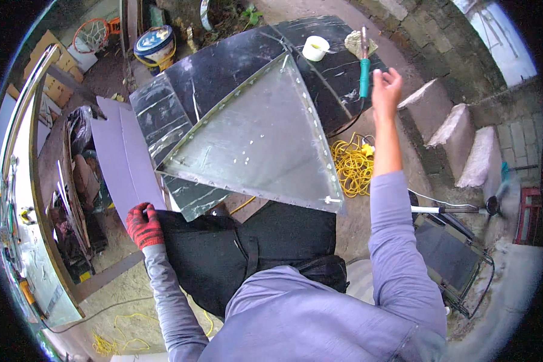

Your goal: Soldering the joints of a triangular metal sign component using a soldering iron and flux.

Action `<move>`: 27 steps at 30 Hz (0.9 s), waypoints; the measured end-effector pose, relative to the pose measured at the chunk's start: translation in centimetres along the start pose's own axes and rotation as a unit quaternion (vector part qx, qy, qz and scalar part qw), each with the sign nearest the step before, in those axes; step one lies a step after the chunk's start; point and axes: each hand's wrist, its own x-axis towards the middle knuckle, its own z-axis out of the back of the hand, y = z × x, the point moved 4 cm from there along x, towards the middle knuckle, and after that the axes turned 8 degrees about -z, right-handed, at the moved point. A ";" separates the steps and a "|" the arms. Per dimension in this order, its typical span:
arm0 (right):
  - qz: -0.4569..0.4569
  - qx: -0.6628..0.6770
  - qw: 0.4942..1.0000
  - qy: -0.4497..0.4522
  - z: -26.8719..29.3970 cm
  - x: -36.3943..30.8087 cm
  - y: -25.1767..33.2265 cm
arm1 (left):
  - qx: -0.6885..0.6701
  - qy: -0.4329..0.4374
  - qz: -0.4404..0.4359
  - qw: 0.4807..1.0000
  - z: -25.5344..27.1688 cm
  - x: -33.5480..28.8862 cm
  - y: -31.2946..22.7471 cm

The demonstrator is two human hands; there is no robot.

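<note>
Right grip (386,92) part-spread, empty, just beside iron (364,78) at far right corner of bench (223,66). Left grip (143,227) curled by lilac board (123,151); hold can't be told. Near edge overhung by triangle (265,145).

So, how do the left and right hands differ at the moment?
The left hand wears a red-and-black glove; the right hand is bare. The left is low, beside the black trouser leg; the right is stretched out near the teal-handled tool. The left's sleeve reaches the glove, while the right's leaves some forearm showing. Both sleeves are greyish.
</note>
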 end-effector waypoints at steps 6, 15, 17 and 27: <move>0.046 0.214 0.964 0.152 5.1 -10.7 7.5 | 0.052 0.014 0.002 0.999 -0.1 0.0 0.9; 0.039 0.283 0.903 0.322 7.8 -29.4 15.3 | 0.045 -0.003 -0.023 0.999 0.3 0.5 0.4; 0.097 0.247 0.880 0.393 7.1 -33.8 16.4 | 0.028 0.000 -0.010 1.000 -0.5 0.6 1.7; 0.189 0.198 0.620 0.735 2.9 -48.8 10.5 | 0.044 0.046 -0.018 0.998 -0.6 1.0 1.4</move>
